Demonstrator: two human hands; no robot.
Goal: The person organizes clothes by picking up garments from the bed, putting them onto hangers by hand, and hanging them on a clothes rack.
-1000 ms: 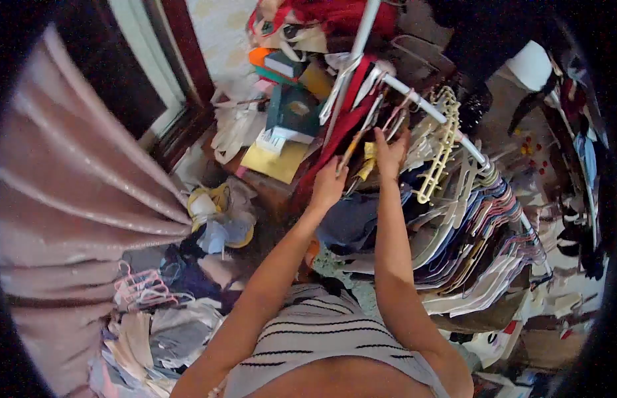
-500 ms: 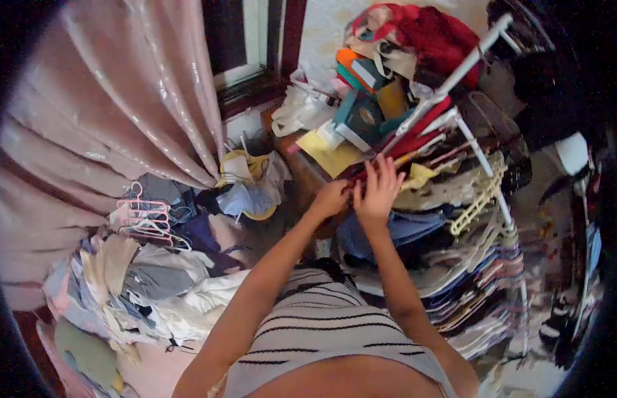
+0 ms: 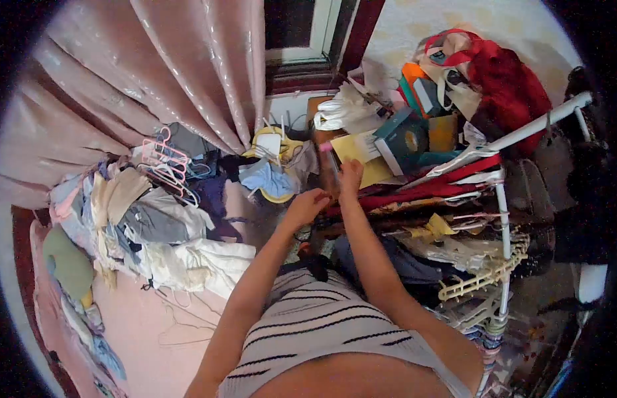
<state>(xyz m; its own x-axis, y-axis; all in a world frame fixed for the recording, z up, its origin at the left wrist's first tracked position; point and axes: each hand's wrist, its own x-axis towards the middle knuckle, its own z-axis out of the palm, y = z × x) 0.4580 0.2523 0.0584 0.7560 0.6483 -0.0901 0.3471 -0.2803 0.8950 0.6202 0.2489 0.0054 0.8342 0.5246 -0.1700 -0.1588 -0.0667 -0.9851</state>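
My left hand (image 3: 308, 208) is closed, its fingertips at the left end of a dark red garment (image 3: 388, 198); what it pinches is too small to make out. My right hand (image 3: 350, 179) has its fingers bent together over the lower edge of a yellow sheet (image 3: 361, 156), and anything in them is hidden. The dark red garment hangs on a white rack (image 3: 504, 219), beside both hands. Below it on the rack hang a dark blue garment (image 3: 388, 259) and a cream hanger (image 3: 477, 277).
Clothes lie heaped on a pink bed (image 3: 132, 325) at the left, with pink hangers (image 3: 166, 159) on them. A yellow container (image 3: 282, 142) stands beyond my left hand. Boxes (image 3: 404, 140), a white bag (image 3: 341, 113) and a red bag (image 3: 510, 86) are at the back. A pink curtain (image 3: 189, 66) hangs left.
The view has shifted, so the rack sits lower and further right. My right hand's spread fingers have drawn together, and it now reaches over the yellow sheet. My hands are slightly further apart.
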